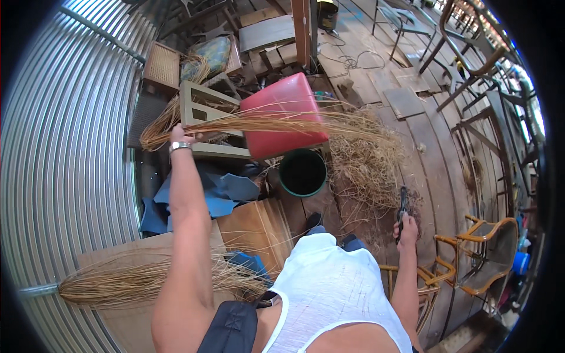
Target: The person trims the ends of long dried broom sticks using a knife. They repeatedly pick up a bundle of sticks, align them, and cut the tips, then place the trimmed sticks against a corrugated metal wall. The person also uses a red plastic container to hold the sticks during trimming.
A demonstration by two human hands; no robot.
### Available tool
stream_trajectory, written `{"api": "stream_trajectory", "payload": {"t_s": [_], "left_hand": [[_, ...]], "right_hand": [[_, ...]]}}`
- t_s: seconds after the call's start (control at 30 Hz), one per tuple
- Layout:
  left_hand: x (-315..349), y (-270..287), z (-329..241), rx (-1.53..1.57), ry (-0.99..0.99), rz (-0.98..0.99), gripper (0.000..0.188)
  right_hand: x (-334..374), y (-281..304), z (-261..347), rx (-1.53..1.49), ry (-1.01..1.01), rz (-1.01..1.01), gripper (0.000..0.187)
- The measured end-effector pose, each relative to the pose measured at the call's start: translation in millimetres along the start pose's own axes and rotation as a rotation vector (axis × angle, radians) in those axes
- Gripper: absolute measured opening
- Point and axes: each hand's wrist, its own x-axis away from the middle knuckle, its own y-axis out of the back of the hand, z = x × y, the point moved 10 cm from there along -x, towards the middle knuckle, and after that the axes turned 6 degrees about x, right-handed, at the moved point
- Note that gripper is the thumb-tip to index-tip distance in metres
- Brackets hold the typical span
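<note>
My left hand (179,136), with a metal watch at the wrist, is closed around a long bundle of thin tan strips (265,125) that look like rattan or cane. The bundle stretches to the right across a chair with a red padded seat (281,115) and a pale frame (188,105). Its loose ends fan out over a heap of tangled strip scraps (368,170) on the floor. Low on the right, my right hand (407,230) grips a dark hand tool (402,203), possibly shears; its exact kind is unclear. Between my arms stands a dark bucket with a green rim (303,195).
Another strip bundle (118,285) lies left, beside a corrugated metal wall (65,147). Blue sheet pieces (220,191) and a wooden board (250,229) lie near my left arm. A rattan armchair (485,253) stands right; chair frames (465,53) crowd the far right.
</note>
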Motion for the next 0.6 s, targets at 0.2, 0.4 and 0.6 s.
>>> {"api": "stream_trajectory", "payload": {"t_s": [0.2, 0.4, 0.6], "left_hand": [[58, -7, 148, 0.233, 0.297, 0.038, 0.052], [143, -42, 214, 0.202, 0.233, 0.367, 0.052], [193, -72, 235, 0.412, 0.072, 0.462, 0.084]], "right_hand": [[42, 78, -110, 0.083, -0.190, -0.211, 0.027], [61, 93, -141, 0.229, -0.208, -0.226, 0.027], [40, 38, -114, 0.437, -0.066, -0.043, 0.025]]}}
